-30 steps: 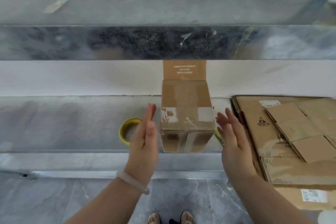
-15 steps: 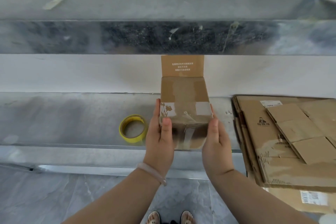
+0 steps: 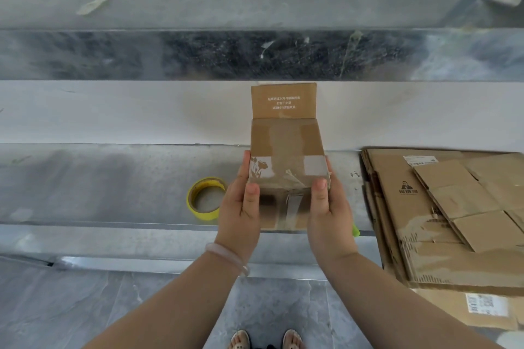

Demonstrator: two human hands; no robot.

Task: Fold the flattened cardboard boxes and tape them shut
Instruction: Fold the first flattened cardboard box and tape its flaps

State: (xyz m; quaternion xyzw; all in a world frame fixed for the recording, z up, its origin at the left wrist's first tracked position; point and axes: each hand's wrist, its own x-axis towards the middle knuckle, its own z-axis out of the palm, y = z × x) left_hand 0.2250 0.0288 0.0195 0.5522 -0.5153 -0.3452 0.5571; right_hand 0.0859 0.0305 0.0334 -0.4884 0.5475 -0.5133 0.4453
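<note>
A yellow tape roll (image 3: 206, 198) lies on the grey ledge (image 3: 113, 184), just left of my left hand (image 3: 241, 207). That hand clasps the cardboard box (image 3: 286, 150) by its left side, thumb on the near face. The box is at the ledge's near edge, back flap upright. My right hand (image 3: 329, 212) clasps its right side likewise. Flattened boxes (image 3: 425, 207) are stacked further right.
</note>
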